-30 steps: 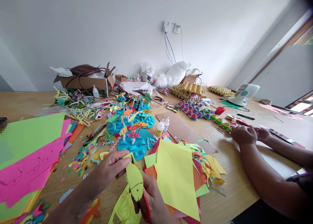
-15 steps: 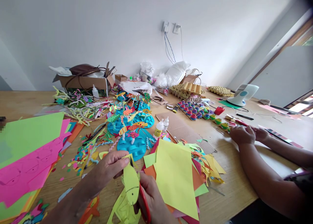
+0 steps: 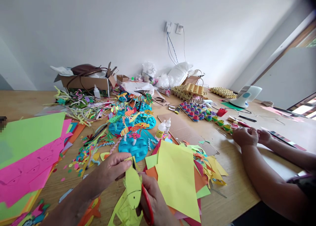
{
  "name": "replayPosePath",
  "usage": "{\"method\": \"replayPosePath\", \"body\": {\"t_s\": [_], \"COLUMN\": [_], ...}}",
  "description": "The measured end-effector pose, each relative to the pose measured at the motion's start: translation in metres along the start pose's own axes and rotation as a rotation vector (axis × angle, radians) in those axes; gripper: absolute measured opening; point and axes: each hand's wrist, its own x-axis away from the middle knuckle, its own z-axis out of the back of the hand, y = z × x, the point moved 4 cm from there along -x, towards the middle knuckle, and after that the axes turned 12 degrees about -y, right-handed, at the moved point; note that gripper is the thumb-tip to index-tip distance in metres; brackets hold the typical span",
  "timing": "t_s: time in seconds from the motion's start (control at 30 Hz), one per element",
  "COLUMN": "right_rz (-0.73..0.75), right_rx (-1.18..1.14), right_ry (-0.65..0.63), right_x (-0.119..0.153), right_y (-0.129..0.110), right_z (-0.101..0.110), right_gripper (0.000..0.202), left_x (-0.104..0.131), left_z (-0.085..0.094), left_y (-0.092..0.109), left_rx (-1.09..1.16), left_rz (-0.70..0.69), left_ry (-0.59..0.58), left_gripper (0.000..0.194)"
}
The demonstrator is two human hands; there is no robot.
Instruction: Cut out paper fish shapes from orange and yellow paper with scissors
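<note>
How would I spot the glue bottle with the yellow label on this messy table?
Find the flat brown cardboard sheet in the middle of the wooden table. At its left edge stand two small white bottles; the glue bottle is the nearer, larger one, the only one with a yellow label.

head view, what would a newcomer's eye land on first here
Most striking is the yellow-green paper cut-out at the bottom centre, pinched by the left hand while the right hand works red-handled scissors along its edge. Just right of it lies a big yellow sheet atop a fan of coloured paper. Beyond, mid-table, blue trays carry bright paper fish, and another person's hands work at the right.
</note>
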Motion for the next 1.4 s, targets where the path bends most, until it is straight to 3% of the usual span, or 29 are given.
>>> {"method": "replayPosePath", "body": {"t_s": [0.3, 0.63, 0.87, 1.13, 1.27, 1.4], "right_rz": [-0.024, -0.046, -0.085, -0.045, -0.022, -0.029], "right_rx": [0.065, 0.131, 0.351, 0.682, 0.817, 0.811], "right_ry": [-0.013, -0.071, -0.144, -0.240, -0.247, -0.239], "right_x": [0.003, 0.008, 0.015, 0.019, 0.019, 0.018], "right_y": [-0.004, -0.003, -0.008, -0.031, -0.040, -0.039], "right_z": [0.002, 0.006, 0.017, 0.030, 0.032, 0.033], "right_gripper": [0.052, 0.049, 0.038, 0.033, 0.034, 0.032], "left_x": [0.003, 0.007, 0.006, 0.006, 0.006, 0.004], "left_z": [0.004, 0.013, 0.012, 0.008, 0.009, 0.009], "left_y": [-0.005, -0.011, -0.013, -0.014, -0.015, -0.009], "left_rx": [-0.009, -0.041, -0.015, 0.012, -0.017, -0.131], "left_rz": [0.039, 0.080, 0.103, 0.156, 0.164, 0.145], "left_ry": [-0.059, 0.013, -0.082, -0.256, -0.250, -0.271], "left_gripper": [0.028, 0.025, 0.026, 0.028, 0.026, 0.023]}}
